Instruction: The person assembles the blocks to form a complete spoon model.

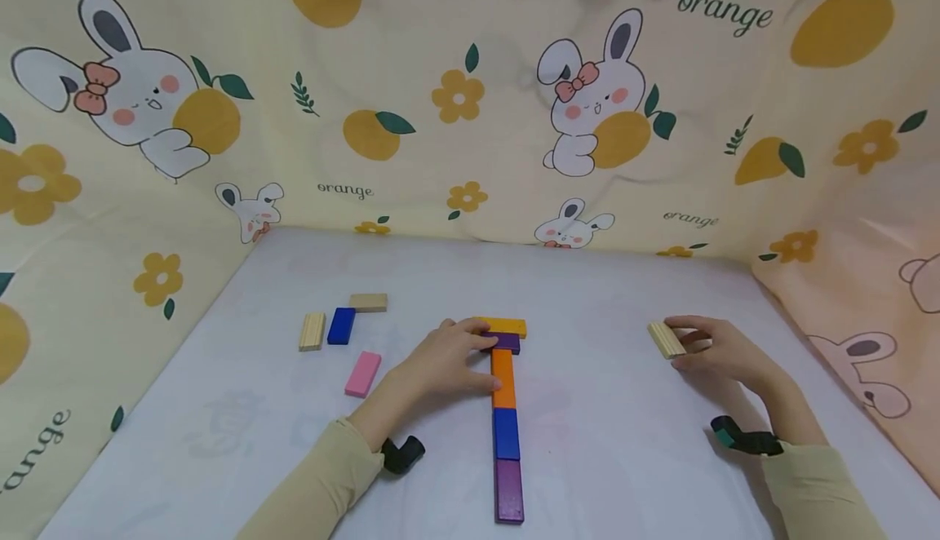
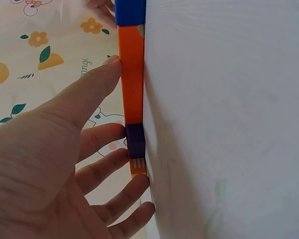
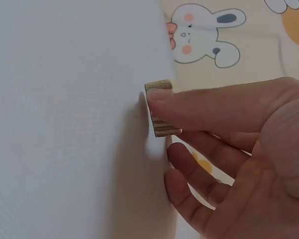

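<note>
The patterned cloth [image 1: 411, 50] reads "orange" in several places; lettering at its lower left is cut off. I note the right hand [image 1: 734, 354] pinching a pale wooden block [image 1: 663, 339], well right of the block row [image 1: 507, 434]; whether it touches the table [image 1: 624, 450] I cannot tell. The left hand [image 1: 438, 358] is loosely spread, thumb against the orange block [image 1: 504, 381], fingers partly hiding the dark purple block [image 1: 510, 345].

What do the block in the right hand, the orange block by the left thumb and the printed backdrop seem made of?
Held block: likely bare wood, matte; pale tan with grain-like streaks.
Orange block: painted wood or plastic, I can't tell which; smooth, evenly coloured.
Backdrop: probably cloth or thin vinyl, fairly matte; it shows soft creases.
</note>
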Motion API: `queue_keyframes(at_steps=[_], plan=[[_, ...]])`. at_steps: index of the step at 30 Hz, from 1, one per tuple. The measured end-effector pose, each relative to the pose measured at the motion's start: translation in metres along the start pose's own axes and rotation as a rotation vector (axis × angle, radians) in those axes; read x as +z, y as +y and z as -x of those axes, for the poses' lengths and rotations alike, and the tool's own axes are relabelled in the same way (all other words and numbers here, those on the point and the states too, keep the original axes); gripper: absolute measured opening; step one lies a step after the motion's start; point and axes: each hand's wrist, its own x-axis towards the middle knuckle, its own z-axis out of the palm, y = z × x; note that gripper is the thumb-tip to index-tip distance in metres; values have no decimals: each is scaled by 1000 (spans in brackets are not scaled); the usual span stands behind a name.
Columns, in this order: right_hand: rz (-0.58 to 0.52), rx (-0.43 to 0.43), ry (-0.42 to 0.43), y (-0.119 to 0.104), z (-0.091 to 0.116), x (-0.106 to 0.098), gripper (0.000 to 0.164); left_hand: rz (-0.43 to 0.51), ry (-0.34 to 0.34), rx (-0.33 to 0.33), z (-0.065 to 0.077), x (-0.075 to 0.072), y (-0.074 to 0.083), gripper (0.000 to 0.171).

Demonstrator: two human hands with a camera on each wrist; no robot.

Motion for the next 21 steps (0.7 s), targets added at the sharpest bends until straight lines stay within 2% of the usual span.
queue_keyframes(at_steps=[9, 21], plan=[[-4, -28, 7, 3, -1, 2, 76, 1, -2, 12, 1, -1, 1, 71], [0, 4, 9, 3, -4, 3, 72, -4, -4, 8, 0, -3, 2, 72]])
